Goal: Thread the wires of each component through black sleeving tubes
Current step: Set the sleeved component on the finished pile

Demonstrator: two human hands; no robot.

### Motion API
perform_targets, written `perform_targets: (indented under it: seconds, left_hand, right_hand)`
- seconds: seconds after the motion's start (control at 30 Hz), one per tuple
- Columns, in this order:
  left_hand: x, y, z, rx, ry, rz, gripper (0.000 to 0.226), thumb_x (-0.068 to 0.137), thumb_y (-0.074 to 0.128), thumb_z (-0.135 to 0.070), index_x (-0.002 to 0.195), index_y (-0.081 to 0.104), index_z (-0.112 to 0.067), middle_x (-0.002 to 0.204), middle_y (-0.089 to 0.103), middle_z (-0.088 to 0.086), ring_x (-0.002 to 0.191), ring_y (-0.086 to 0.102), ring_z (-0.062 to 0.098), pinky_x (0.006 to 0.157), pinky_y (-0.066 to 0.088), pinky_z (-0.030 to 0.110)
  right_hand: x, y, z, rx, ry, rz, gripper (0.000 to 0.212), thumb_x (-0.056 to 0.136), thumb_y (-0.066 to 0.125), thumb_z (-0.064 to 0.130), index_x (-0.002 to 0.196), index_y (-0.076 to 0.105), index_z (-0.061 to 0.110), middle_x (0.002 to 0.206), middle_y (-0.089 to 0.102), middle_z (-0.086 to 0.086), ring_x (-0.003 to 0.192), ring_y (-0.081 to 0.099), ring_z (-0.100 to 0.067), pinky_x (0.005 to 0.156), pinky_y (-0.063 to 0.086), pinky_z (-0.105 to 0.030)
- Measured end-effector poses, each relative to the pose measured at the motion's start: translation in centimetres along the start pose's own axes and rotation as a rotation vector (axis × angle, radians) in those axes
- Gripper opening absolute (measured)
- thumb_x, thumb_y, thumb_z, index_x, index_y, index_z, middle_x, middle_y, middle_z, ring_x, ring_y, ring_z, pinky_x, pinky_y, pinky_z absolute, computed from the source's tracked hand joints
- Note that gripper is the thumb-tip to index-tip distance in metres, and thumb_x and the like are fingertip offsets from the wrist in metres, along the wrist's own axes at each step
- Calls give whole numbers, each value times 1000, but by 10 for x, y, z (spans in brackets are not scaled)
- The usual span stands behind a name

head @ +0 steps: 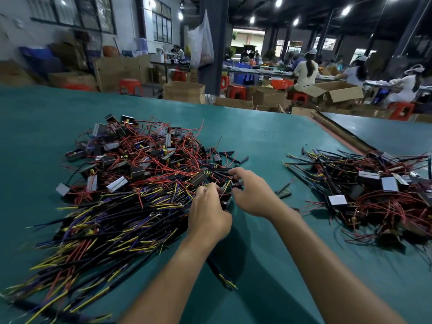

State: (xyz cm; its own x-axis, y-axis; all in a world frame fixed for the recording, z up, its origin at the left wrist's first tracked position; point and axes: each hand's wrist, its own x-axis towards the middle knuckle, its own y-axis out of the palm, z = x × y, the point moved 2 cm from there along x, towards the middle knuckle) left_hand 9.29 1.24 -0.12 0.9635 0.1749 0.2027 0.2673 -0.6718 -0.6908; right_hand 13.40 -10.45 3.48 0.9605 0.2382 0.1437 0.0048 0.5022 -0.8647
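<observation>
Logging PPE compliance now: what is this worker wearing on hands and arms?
Nothing visible: the left hand and right hand are ungloved. The left forearm and right forearm are bare to the frame edge, with no sleeves, watch or wristband.

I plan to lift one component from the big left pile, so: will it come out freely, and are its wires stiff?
Probably not freely: in the pile the red wires loop over one another, so neighbours would likely drag along. They look thin and curved, so probably floppy. The blocky component body would likely hang as the heavier end.
</observation>
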Motion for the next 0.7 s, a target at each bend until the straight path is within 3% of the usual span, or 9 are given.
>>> perform_targets:
  seconds: [0.17, 0.33, 0.43, 0.53, 0.7]
  left_hand:
    - [4, -6, 4, -92, -58, -72, 34, 76, 65, -13, 105, 50, -23, 102, 57, -2, 92, 56, 23, 71, 38, 30]
    - [10, -13, 7, -270, -216, -146, 16, 75, 66, -24, 85, 54, -25, 71, 64, -9, 73, 62, 15, 66, 49, 32]
    - [11, -14, 7, -354, -250, -142, 5, 78, 59, -20, 80, 59, -24, 64, 69, -4, 66, 66, 16, 67, 57, 38]
    - [11, -16, 7, -399, -267, -123, 13, 78, 52, -14, 82, 60, -23, 68, 71, -2, 68, 68, 21, 69, 58, 41]
    - [12, -16, 5, -434, -298, -106, 23, 76, 43, -9, 88, 55, -25, 77, 71, -3, 79, 66, 25, 74, 57, 45]
  right_hand:
    - [-14, 31, 1, -16, -87, -150, 28, 86, 57, 11, 110, 68, 19, 110, 66, -1, 107, 55, -25, 87, 40, -29]
    - [-21, 21, -10, 84, -57, -319, 13, 84, 64, 15, 86, 75, 21, 88, 73, 5, 86, 64, -20, 79, 50, -33]
    - [-24, 12, -15, 164, -20, -385, 15, 84, 65, 12, 86, 76, 21, 86, 74, 5, 83, 65, -17, 81, 50, -31]
    - [-24, 9, -18, 155, 8, -405, 16, 84, 64, 11, 89, 76, 21, 88, 73, 6, 90, 62, -20, 84, 49, -33]
    - [-22, 17, -19, 60, 4, -297, 28, 85, 61, 18, 112, 69, 22, 111, 68, 5, 108, 53, -22, 91, 39, -28]
